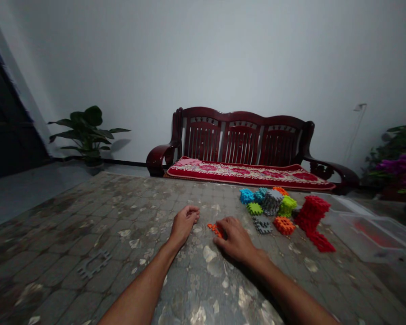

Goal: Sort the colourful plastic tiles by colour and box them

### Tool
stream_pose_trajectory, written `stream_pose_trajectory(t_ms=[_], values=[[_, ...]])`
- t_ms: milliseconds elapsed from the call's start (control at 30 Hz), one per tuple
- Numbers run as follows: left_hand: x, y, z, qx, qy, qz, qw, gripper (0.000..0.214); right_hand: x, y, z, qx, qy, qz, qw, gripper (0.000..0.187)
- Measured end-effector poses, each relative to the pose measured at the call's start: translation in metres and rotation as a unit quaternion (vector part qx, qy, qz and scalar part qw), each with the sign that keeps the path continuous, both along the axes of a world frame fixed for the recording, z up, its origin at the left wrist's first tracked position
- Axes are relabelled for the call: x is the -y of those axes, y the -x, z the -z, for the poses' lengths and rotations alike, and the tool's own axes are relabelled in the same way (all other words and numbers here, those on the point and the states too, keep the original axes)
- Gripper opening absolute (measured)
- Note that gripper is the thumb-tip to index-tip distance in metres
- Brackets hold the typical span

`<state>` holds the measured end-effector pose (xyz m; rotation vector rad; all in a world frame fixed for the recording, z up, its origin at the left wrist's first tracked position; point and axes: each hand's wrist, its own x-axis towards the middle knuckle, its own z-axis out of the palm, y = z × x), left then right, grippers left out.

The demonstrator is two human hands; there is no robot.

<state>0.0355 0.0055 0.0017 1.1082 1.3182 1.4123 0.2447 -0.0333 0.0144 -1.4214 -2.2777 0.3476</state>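
Note:
On the patterned tablecloth, my right hand point(235, 235) bends over a flat orange interlocking puzzle piece point(213, 229), gripping its right side between thumb and fingers. Part of that piece is hidden under the hand. My left hand point(185, 222) rests on its side a short way to the left, fingers loosely curved with nothing in them. Further left lies a grey open-framed puzzle piece point(94, 264). Nearest beyond my right hand are a flat grey toothed piece point(262, 225) and an orange stack point(284, 225).
Stacks of toothed pieces stand at the right: blue point(246, 196), grey point(272, 202), lime point(287, 206) and tall red point(313, 214). Beside them is a clear plastic box point(375, 234). A wooden bench point(242, 135) stands behind the table point(131, 275).

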Motion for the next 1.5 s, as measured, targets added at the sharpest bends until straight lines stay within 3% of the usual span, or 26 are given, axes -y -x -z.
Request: stream_pose_trajectory(t_ms=[133, 333, 600, 767, 1233, 1500], values=[[-0.001, 0.0, 0.0, -0.005, 0.003, 0.001, 1.0, 0.019, 0.004, -0.001, 0.003, 0.008, -0.046, -0.002, 0.999, 0.019], [-0.002, 0.001, 0.002, -0.005, -0.001, 0.004, 1.0, 0.019, 0.003, -0.004, 0.01, 0.017, -0.072, 0.001, 0.997, 0.025], [-0.002, 0.001, 0.001, -0.016, -0.002, 0.009, 1.0, 0.022, -0.006, -0.012, 0.018, -0.123, -0.031, 0.072, 0.989, 0.034], [-0.001, 0.001, 0.0, -0.016, 0.0, 0.012, 1.0, 0.023, -0.008, -0.014, 0.021, -0.116, -0.07, 0.091, 0.987, 0.034], [0.0, 0.001, -0.001, -0.02, -0.001, 0.012, 1.0, 0.02, 0.001, -0.014, 0.02, -0.02, -0.082, 0.073, 0.994, 0.043], [-0.001, 0.002, -0.001, -0.026, -0.004, 0.013, 1.0, 0.023, 0.001, -0.016, 0.021, -0.04, -0.099, 0.064, 0.992, 0.048]])
